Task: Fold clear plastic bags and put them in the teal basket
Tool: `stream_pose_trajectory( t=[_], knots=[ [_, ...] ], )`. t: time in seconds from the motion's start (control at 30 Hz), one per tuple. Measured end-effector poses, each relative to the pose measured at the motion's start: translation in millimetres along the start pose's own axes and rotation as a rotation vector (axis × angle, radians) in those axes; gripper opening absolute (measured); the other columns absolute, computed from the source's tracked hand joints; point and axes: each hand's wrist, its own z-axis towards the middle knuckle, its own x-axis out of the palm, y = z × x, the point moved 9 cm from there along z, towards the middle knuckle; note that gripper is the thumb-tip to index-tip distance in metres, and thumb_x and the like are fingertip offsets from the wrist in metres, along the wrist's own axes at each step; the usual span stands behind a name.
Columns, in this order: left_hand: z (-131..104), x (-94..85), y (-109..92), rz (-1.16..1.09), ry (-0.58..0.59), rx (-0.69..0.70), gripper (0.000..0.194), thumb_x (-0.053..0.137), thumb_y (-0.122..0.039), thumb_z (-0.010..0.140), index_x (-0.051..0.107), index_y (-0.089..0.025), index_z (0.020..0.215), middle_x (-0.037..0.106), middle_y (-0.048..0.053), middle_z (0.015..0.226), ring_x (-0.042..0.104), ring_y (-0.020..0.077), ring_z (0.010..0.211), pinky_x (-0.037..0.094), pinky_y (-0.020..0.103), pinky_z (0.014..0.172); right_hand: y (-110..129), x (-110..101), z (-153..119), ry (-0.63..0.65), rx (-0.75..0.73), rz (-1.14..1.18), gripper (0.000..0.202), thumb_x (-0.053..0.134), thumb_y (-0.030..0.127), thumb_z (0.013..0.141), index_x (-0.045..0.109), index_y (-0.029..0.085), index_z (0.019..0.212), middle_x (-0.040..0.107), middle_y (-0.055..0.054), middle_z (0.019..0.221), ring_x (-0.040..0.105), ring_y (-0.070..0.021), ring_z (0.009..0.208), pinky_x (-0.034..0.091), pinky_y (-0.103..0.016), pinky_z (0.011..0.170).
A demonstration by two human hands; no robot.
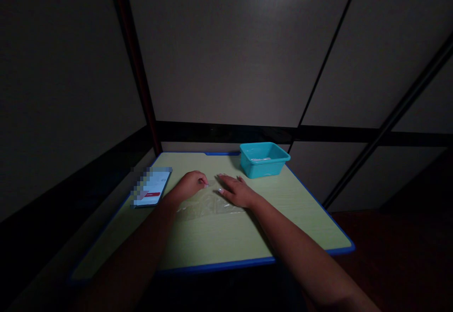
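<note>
A clear plastic bag [205, 207] lies flat on the pale table, partly hidden by both hands. My left hand [191, 185] is closed in a pinch at the bag's far edge, thumb and fingertips together on the thin film. My right hand [236, 190] rests over the bag's right side, palm down, with its fingers stretched out and apart. Only a small gap separates the two hands.
At the back right of the table [219, 243] stands a turquoise plastic basket [264, 168] with something whitish inside. A phone or tablet [150, 194] with a lit screen lies near the left edge. The table has a blue rim, and wall panels [226, 57] rise behind it.
</note>
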Motion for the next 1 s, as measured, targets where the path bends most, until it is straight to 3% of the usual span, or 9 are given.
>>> stream_pose_trajectory(
  t=[0.17, 0.6, 0.67, 0.77, 0.83, 0.93, 1.0],
  knots=[
    [-1, 3.5, -5, 0.089, 0.049, 0.044, 0.019, 0.048, -0.011, 0.066, 0.066, -0.017, 0.067, 0.065, 0.003, 0.074, 0.059, 0.0160, 0.074, 0.043, 0.024, 0.070, 10, 14, 3, 0.102, -0.028, -0.004, 0.054, 0.023, 0.047, 0.094, 0.020, 0.027, 0.143, 0.024, -0.006, 0.148, 0.019, -0.0216, 0.136, 0.003, -0.059, 0.105],
    [-3, 5.5, 2, 0.095, 0.114, 0.003, 0.012, 0.053, -0.017, 0.068, 0.066, -0.017, 0.070, 0.065, 0.003, 0.076, 0.060, 0.0174, 0.076, 0.044, 0.025, 0.071, 10, 16, 3, 0.104, -0.014, -0.064, 0.054, 0.021, 0.048, 0.094, 0.020, 0.026, 0.144, 0.023, -0.006, 0.149, 0.017, -0.0221, 0.137, 0.000, -0.059, 0.105],
    [-2, -4.0, 2, 0.117, 0.026, 0.006, 0.016, 0.050, -0.020, 0.074, 0.065, -0.017, 0.075, 0.066, 0.004, 0.079, 0.060, 0.0179, 0.079, 0.045, 0.026, 0.073, 11, 16, 3, 0.112, -0.010, -0.067, 0.054, 0.021, 0.048, 0.094, 0.020, 0.026, 0.144, 0.023, -0.006, 0.149, 0.017, -0.0220, 0.137, 0.000, -0.059, 0.105],
    [-1, -24.9, 0, 0.205, -0.198, 0.006, 0.027, 0.038, -0.022, 0.084, 0.064, -0.016, 0.086, 0.065, 0.007, 0.089, 0.058, 0.0183, 0.089, 0.044, 0.028, 0.082, 11, 16, 3, 0.119, -0.004, -0.067, 0.055, 0.021, 0.048, 0.094, 0.020, 0.026, 0.144, 0.023, -0.006, 0.149, 0.017, -0.0217, 0.137, 0.000, -0.059, 0.105],
    [-2, -28.2, 0, 0.277, -0.254, -0.027, 0.029, 0.038, -0.024, 0.086, 0.063, -0.014, 0.094, 0.064, 0.010, 0.098, 0.057, 0.0189, 0.097, 0.042, 0.029, 0.089, 12, 16, 2, 0.121, -0.003, -0.067, 0.055, 0.021, 0.049, 0.094, 0.020, 0.026, 0.144, 0.023, -0.006, 0.149, 0.017, -0.0219, 0.137, 0.000, -0.059, 0.105],
    [-5, -12.9, 4, 0.399, -0.156, -0.111, 0.037, 0.041, -0.030, 0.086, 0.058, -0.013, 0.114, 0.055, 0.013, 0.124, 0.046, 0.0226, 0.119, 0.034, 0.036, 0.100, 12, 16, 2, 0.129, -0.002, -0.069, 0.055, 0.021, 0.049, 0.094, 0.020, 0.026, 0.144, 0.022, -0.006, 0.149, 0.017, -0.0220, 0.137, 0.001, -0.059, 0.105],
    [-9, 6.7, 6, 0.454, -0.009, -0.144, 0.047, 0.038, -0.036, 0.088, 0.046, -0.017, 0.130, 0.036, 0.011, 0.143, 0.026, 0.0250, 0.134, 0.025, 0.046, 0.105, 12, 17, 2, 0.138, -0.006, -0.076, 0.056, 0.021, 0.049, 0.094, 0.020, 0.025, 0.144, 0.022, -0.006, 0.149, 0.017, -0.0220, 0.137, 0.000, -0.059, 0.105]
  ],
)
